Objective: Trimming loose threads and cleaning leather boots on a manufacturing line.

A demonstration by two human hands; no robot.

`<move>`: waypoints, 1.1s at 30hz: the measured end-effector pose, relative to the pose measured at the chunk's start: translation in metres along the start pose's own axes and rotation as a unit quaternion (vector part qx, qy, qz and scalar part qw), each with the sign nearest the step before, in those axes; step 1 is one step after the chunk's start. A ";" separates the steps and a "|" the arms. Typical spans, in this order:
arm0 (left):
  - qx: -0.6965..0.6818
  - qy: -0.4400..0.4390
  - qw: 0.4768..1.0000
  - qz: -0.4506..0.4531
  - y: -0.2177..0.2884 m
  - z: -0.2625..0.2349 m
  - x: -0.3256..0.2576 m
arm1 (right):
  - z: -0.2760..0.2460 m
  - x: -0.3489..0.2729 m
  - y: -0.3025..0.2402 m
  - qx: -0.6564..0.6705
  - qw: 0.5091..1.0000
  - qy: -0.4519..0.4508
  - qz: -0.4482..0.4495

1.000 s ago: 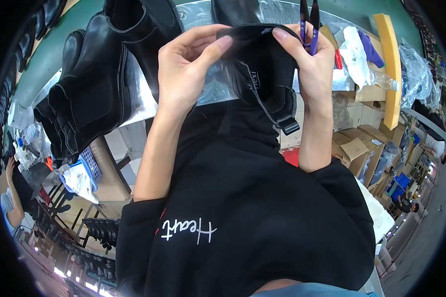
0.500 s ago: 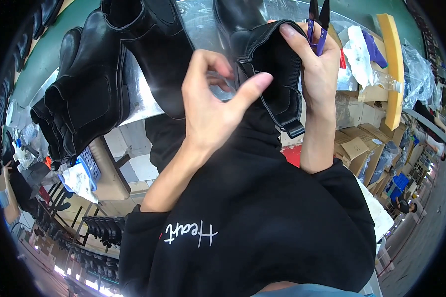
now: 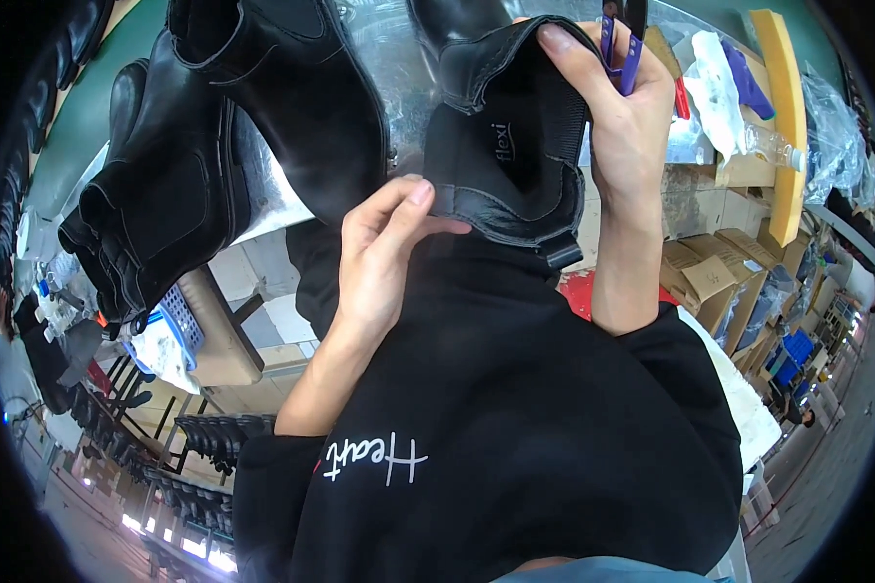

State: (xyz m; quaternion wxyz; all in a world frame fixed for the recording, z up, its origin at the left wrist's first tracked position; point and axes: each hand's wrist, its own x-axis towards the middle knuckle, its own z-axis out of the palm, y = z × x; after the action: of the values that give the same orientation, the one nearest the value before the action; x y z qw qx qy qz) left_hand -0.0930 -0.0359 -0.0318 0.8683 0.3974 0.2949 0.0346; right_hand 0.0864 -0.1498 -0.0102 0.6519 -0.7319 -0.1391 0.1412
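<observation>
1. While the left hand (image 3: 371, 264) pinches the near-left rim of the black boot (image 3: 463, 151), the right hand (image 3: 628, 124) grasps its far rim (purple-handled scissors (image 3: 631, 68) tucked in that grip too).
2. The boot is at the bench's (image 3: 399, 73) near edge.
3. Seemingly, the opening is being spread for inspection; next calls for steady hold, blades clear.

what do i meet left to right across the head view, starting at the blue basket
Blue basket, left hand, held boot, right hand, white cloth, yellow strip, plastic bag.
</observation>
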 end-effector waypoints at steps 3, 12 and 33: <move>0.002 0.025 1.000 -0.007 -0.002 -0.003 -0.002 | 0.000 0.000 0.001 -0.013 1.000 0.010 -0.006; -0.011 -0.008 0.999 0.044 0.003 -0.001 0.002 | 0.002 -0.001 0.000 0.006 1.000 0.016 0.003; 0.055 0.060 0.978 0.192 0.033 0.005 0.012 | -0.006 -0.024 -0.018 -0.148 0.962 0.034 -0.226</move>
State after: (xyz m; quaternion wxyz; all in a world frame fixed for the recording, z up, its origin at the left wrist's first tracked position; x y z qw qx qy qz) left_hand -0.0745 -0.0134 -0.0115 0.8031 0.4906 0.2667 0.2081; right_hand 0.0667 -0.1629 0.0088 0.5552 -0.7745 -0.2979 -0.0565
